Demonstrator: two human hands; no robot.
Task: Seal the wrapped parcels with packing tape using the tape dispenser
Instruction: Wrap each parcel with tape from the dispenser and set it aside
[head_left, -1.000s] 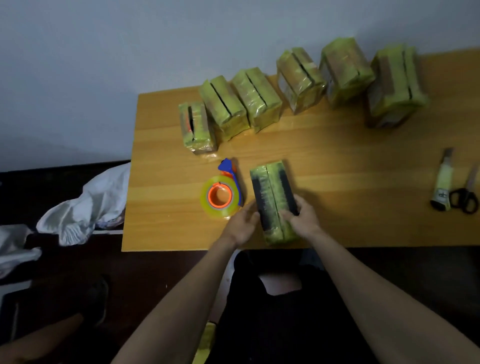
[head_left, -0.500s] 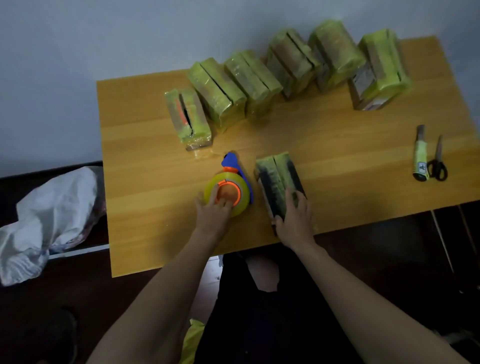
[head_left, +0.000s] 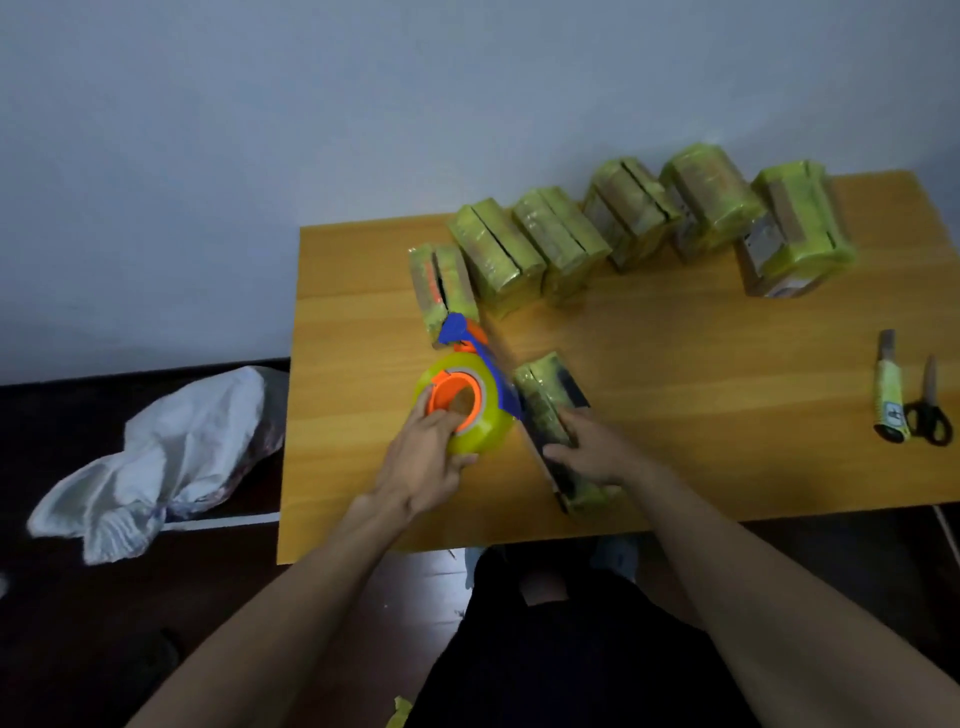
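Tabletop, wooden, orange-brown; the landmark for all placings below.

Parcels, six, wrapped in yellow-green film, in a curved row along the far edge of the tabletop; the leftmost is the smallest.

Cloth, white, crumpled, off the tabletop on its left side, on a dark surface.

Parcel in hand, a long block, film-wrapped with dark bands, lying near the front edge of the tabletop. Right hand rests over its near half, fingers curled down on its top and side, pinning it. Judged stiff and boxy, of moderate weight, with slick film; best held by pressing flat on top or clamping across the narrow sides.

Tape dispenser, yellow roll on an orange hub with a blue frame, touching the left side of that parcel. Left hand grips the roll's near rim, fingers reaching to the hub. Judged light and rigid; the toothed blue end wants care.

Knife and scissors, side by side, near the right edge of the tabletop.
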